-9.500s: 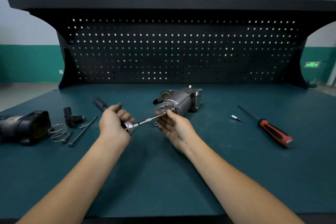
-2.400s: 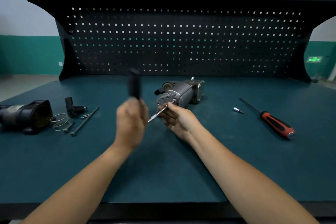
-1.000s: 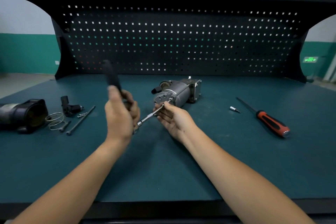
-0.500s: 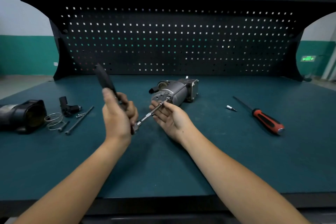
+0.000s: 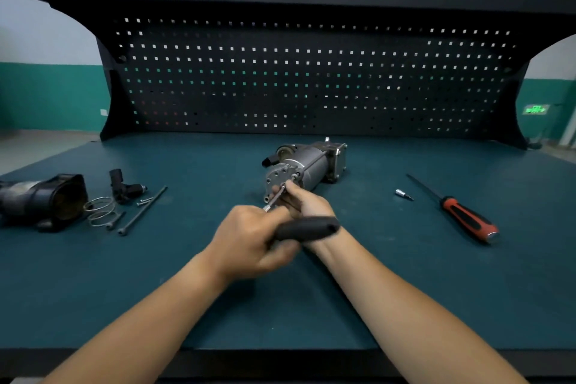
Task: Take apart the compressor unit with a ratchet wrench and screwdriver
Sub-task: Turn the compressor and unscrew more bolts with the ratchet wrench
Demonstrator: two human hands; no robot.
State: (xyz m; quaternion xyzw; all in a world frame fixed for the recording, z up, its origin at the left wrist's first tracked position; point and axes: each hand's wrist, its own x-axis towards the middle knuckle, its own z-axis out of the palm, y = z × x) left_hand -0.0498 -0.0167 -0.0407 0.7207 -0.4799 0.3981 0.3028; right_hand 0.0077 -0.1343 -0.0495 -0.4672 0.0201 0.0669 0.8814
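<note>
The grey metal compressor unit [image 5: 311, 164] lies on its side in the middle of the green bench mat [image 5: 405, 274], its round end plate facing me. My left hand [image 5: 249, 243] is closed around the ratchet wrench [image 5: 307, 228], whose black handle points right across my right wrist. The wrench's thin silver extension [image 5: 274, 199] runs up to a bolt on the end plate. My right hand [image 5: 304, 201] pinches that extension at the plate with its fingertips. A red-and-black screwdriver [image 5: 464, 218] lies to the right.
A small silver bit [image 5: 402, 194] lies left of the screwdriver. At the left sit a black removed housing [image 5: 43, 201], a wire spring [image 5: 99, 210], a black elbow fitting [image 5: 124, 185] and long bolts [image 5: 143, 210]. A black pegboard [image 5: 311, 78] closes off the back.
My left hand has swung the ratchet handle from pointing up and left down to pointing right, over my right wrist. My right hand stays on the extension at the end plate.
</note>
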